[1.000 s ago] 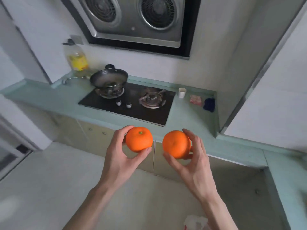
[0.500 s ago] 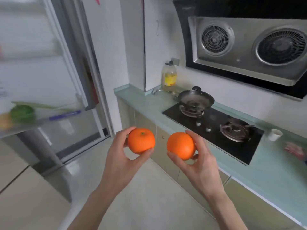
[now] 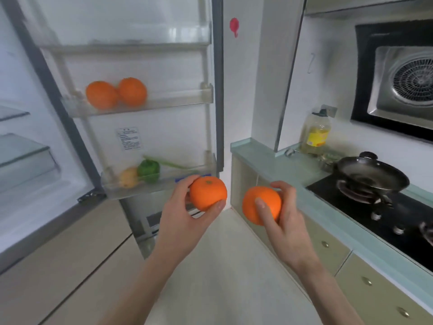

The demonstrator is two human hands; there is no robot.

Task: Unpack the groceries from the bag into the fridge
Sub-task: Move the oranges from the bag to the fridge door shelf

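Oranges fill both grips: left hand (image 3: 180,221) clasps one orange (image 3: 208,193), right hand (image 3: 284,221) another orange (image 3: 261,204). Beyond the left, the lower door bin (image 3: 159,186) holds a green pepper (image 3: 148,170) and a blurred yellowish item; the bin above (image 3: 164,103) holds two oranges (image 3: 116,93).

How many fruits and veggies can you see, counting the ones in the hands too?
Round orange oranges: 4, one in the left hand, one in the right hand, two on the middle fridge door shelf
Green bell pepper: 1
Yellowish round vegetable: 1
Total: 6
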